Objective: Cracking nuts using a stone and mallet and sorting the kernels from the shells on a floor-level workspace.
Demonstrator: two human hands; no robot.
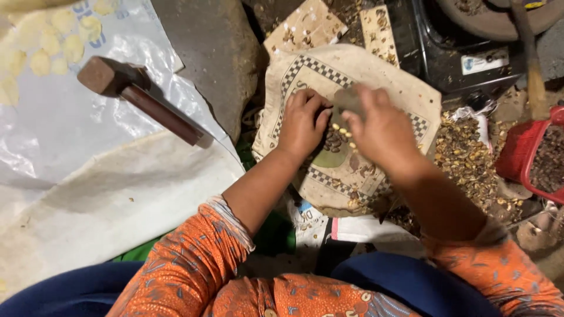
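My left hand (302, 123) rests on a checkered-bordered cloth (399, 94), its fingers curled at a small pile of brown and pale seeds (336, 140). My right hand (379, 126) hovers just to the right of it, blurred, pinching a small greyish piece (348, 98) between its fingertips above the seeds. Both hands nearly touch over the pile. The orange patterned sleeves of my arms reach in from below.
A wooden mallet (132, 88) lies on clear plastic sheeting (53, 129) at left, with pale flat chips (50, 41) at top left. A red basket (529, 155) of dark shells stands at right, seed husks (464, 158) beside it. A black appliance (464, 47) sits behind.
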